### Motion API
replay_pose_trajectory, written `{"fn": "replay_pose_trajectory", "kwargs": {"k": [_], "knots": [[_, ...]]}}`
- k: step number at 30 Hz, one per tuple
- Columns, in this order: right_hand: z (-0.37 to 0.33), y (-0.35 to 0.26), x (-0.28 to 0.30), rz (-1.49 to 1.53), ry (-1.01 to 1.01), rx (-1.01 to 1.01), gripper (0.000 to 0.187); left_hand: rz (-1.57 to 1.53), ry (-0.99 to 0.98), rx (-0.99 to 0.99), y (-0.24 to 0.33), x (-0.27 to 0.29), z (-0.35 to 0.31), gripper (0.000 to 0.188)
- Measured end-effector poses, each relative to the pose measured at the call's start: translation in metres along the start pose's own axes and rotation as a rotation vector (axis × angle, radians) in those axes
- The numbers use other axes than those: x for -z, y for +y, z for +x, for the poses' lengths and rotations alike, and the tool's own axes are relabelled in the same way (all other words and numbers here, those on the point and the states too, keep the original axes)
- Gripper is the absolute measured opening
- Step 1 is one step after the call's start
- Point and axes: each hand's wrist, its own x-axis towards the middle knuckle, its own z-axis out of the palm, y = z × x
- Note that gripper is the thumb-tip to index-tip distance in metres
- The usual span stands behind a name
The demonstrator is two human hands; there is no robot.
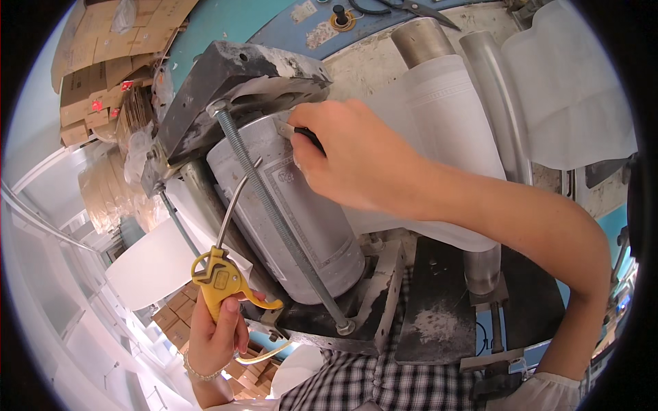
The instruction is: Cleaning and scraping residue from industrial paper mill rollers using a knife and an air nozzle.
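Note:
My left hand (218, 335) is closed round the handle of a yellow air blow gun (223, 279). Its thin bent metal nozzle points up at a grey engraved roller (317, 229), passing close to a threaded rod (271, 205) that crosses in front. My right hand (346, 147) pinches a small knife (283, 129) with a black handle. The short metal blade lies at the roller's upper end, touching or very near its surface. A bordered pattern covers part of the roller. My right fingers hide some of the knife.
A black machine frame (205, 103) holds the roller at its upper end. White film (449, 103) wraps a second roller to the right, beside a bare metal roller (497, 96). Scissors (428, 10) lie on the blue surface behind. Cardboard boxes (86, 99) are stacked at the far left.

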Motion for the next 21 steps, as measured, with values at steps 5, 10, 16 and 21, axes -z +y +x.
{"fn": "replay_pose_trajectory", "kwargs": {"k": [5, 10, 16, 21], "knots": [[-0.003, -0.004, 0.004, 0.054, -0.005, -0.024, 0.020, -0.023, 0.000, -0.020, 0.001, -0.003, -0.001, 0.023], [-0.005, -0.009, 0.009, -0.066, -0.057, 0.008, 0.020, 0.001, 0.010, -0.006, 0.000, -0.005, -0.005, 0.024], [-0.013, -0.026, 0.050, -0.174, -0.539, -0.334, 0.023, -0.005, 0.042, -0.002, -0.003, -0.005, -0.012, 0.027], [-0.028, -0.029, 0.059, -0.261, -0.383, -0.283, 0.023, -0.016, 0.017, -0.062, -0.020, 0.000, -0.038, 0.036]]}}
